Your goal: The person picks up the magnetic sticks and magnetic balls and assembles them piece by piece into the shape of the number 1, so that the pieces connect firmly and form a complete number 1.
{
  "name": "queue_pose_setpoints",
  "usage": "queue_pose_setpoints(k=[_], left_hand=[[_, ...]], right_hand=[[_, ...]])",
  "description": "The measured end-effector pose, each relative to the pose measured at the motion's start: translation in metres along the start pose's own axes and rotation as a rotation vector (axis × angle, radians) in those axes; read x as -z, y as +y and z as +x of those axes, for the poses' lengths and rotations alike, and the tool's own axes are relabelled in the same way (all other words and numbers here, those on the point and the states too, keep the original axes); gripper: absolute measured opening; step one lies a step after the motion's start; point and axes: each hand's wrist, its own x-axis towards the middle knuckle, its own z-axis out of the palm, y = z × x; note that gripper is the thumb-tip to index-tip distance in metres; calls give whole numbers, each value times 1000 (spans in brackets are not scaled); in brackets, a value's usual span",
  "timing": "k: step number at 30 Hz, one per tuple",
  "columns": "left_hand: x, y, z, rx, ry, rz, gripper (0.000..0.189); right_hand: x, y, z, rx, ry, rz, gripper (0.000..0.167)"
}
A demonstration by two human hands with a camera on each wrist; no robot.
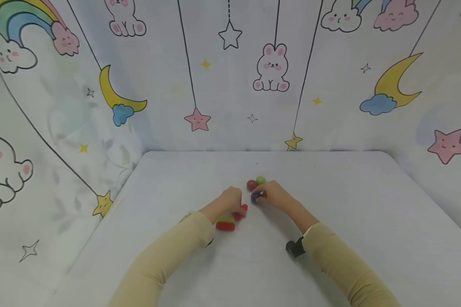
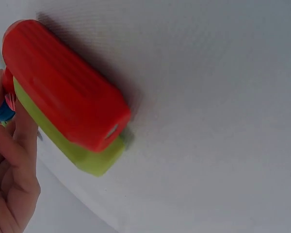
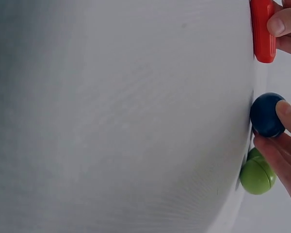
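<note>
While L hand (image 1: 230, 199) pinches a red ridged handle (image 3: 264, 36), R hand (image 1: 275, 194) grips a blue ball (image 1: 255, 196).

W/ 12 o'clock at the table's (image 1: 349, 204) far edge, ball is approx 1 o'clock of held handle, apart from it; can't tell if it's off the tabletop. R thumb & fingers span just the ball's width; L thumb presses handle, other L fingers partly hidden. Red ball (image 1: 251, 185) is at 11 o'clock of the blue one, green ball (image 1: 261, 180) btwn 12 & 1. Second red handle (image 2: 65, 85) + green handle (image 2: 99, 162) lie side by side, approx 8 o'clock of held one. Step looks like gripping, one pc per hand; next move prob. calls for firm pinches, esp. on the round, slip-prone ball.
</note>
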Motion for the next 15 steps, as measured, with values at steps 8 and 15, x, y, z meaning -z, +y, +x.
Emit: queue_pose_setpoints(k=[8, 15], left_hand=[[0, 5, -7, 100, 10, -120, 31], [-6, 7, -7, 122, 39, -155, 43]], right_hand=[[4, 3, -1, -61, -12, 78, 26], [6, 4, 1, -70, -24, 78, 25]])
